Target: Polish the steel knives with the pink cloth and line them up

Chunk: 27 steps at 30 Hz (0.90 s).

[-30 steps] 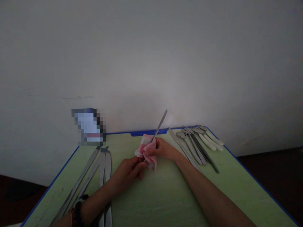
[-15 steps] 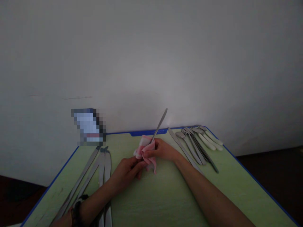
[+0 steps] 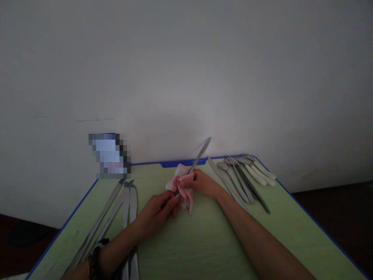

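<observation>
A piece of metal cutlery (image 3: 201, 154) slants up to the right, its slim end flaring to a rounded tip. Its lower end is hidden, so I cannot tell its kind. A pink and white cloth (image 3: 179, 171) is bunched around its middle. Thumb and fingers of my right hand (image 3: 202, 183) are closed on the cloth, pressing it round the metal. Below and to the left, my left hand (image 3: 159, 212) pinches the cutlery's lower end, where a small shiny bit of metal shows beside the fingertips. Both hands are above the green table (image 3: 189, 249).
Long metal cutlery pieces (image 3: 126, 214) lie at the left, partly under my left forearm. A table knife (image 3: 223, 179), a spoon (image 3: 225, 169), other metal cutlery and white-handled pieces (image 3: 256, 175) lie at the right. A blurred-out phone-like device (image 3: 109, 155) leans near the wall (image 3: 186, 77).
The cutlery's tip has shifted slightly right and down. My right hand and the cloth have moved a little to the right, uncovering a bit of metal by my left fingertips.
</observation>
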### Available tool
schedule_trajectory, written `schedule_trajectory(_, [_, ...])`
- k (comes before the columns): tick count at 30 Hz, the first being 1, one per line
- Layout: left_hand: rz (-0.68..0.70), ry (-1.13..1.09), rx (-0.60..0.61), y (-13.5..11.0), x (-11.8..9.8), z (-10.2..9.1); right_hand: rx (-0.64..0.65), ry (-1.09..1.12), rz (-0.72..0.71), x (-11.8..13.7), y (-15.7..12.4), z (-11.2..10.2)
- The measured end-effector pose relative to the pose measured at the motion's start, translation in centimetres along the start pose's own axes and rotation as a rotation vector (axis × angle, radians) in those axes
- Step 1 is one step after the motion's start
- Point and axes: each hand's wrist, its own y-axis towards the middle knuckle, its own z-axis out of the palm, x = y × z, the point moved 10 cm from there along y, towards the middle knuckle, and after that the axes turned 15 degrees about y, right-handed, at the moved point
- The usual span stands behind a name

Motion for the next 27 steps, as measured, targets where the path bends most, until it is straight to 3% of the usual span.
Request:
schedule_trajectory(8, [-0.049,0.032,-0.018,0.0,0.3,-0.2,0.064,-0.079,-0.021,0.3,-0.1,1.0])
schedule_trajectory(19, [-0.091,0.018,-0.023,0.2,0.7,-0.3,-0.034,-0.107,0.009,-0.3,0.1,-0.1])
schedule_trajectory(27, [-0.081,-0.070,-0.021,0.2,0.9,0.0,-0.032,-0.148,-0.002,0.0,0.1,0.0])
